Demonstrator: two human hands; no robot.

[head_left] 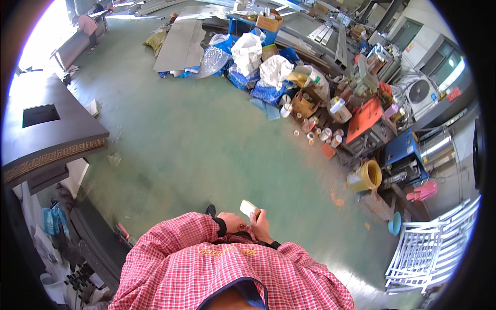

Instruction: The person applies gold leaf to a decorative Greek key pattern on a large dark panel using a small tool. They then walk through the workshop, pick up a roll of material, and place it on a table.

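Note:
My right hand (261, 226) is closed round a small pale cream block (248, 207), which sticks out beyond my fingers and away from me. Whether it is a sponge, a pad or some other flat piece is too small to tell. Close beside it, my left hand (233, 222) is curled in front of my body. The fingers of that hand face the right hand, and what they may hold is hidden. Both arms are in red checked sleeves with dark cuffs. One dark shoe (210, 210) shows just beyond my left wrist.
A dark grey table-like piece (62, 103) with a patterned edge stands at left. Filled white sacks (247, 54), tins, an orange machine (365, 121) and a yellow bucket (366, 176) line the right side. White metal racks (434, 248) lie lower right. Another person (88, 27) bends far left.

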